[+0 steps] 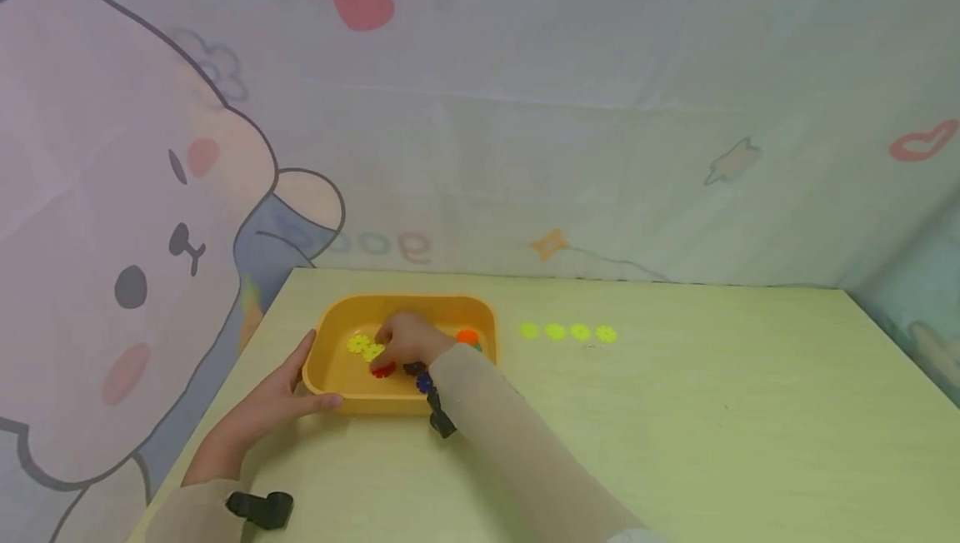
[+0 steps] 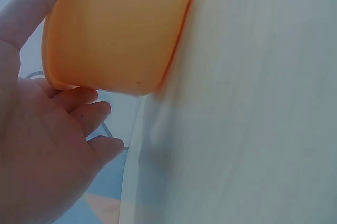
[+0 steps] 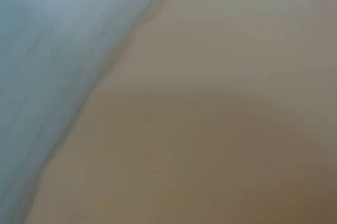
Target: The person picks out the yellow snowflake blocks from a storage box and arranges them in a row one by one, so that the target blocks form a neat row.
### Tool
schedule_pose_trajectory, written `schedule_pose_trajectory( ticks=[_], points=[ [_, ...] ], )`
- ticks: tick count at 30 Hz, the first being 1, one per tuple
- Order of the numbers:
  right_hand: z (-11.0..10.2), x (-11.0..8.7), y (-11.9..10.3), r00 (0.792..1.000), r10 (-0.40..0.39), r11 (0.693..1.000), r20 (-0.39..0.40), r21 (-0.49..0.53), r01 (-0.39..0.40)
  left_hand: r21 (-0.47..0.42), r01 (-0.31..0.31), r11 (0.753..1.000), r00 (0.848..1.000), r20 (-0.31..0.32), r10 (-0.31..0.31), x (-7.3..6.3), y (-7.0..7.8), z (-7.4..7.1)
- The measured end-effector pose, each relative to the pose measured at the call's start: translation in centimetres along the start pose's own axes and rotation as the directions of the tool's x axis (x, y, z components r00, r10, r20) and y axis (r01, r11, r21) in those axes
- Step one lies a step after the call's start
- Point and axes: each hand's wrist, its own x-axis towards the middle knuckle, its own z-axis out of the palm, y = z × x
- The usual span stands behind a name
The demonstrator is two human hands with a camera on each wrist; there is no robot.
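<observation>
My left hand [image 1: 273, 406] grips the left front corner of a yellow plastic tray [image 1: 375, 403], thumb along the front rim and fingers at the left side. In the left wrist view, that hand [image 2: 52, 145] has its fingertips against the tray's wall [image 2: 116, 39]. Inside the tray, my right hand [image 1: 408, 339] reaches down with thumb and forefinger on either side of a yellow snowflake disc [image 1: 372, 352]; I cannot tell whether they pinch it. Another yellow disc [image 1: 358, 344] lies left of it, and a red disc [image 1: 384, 371] shows below the thumb. The right wrist view is blurred and mostly blocked.
On the pale table [image 1: 675, 426], several yellow-green discs [image 1: 555, 332] lie in a row right of the tray. An orange disc [image 1: 468, 336] and a blue disc [image 1: 424, 382] are in the tray's right part. A printed cloth [image 1: 570, 110] hangs behind the table.
</observation>
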Motion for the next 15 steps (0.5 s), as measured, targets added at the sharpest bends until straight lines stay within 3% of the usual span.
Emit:
schedule_pose_trajectory(
  ticks=[4, 15],
  points=[
    [0.06, -0.27, -0.31, 1.000, -0.004, 0.998, -0.004, -0.070, 0.004, 0.003, 0.004, 1.000, 1.000, 0.001, -0.004, -0.06, 0.01, 0.03],
    [0.10, 0.00, -0.12, 1.000, 0.004, 0.998, 0.005, -0.065, -0.003, -0.003, 0.018, 1.000, 1.000, 0.001, -0.018, -0.05, 0.04, 0.07]
  ],
)
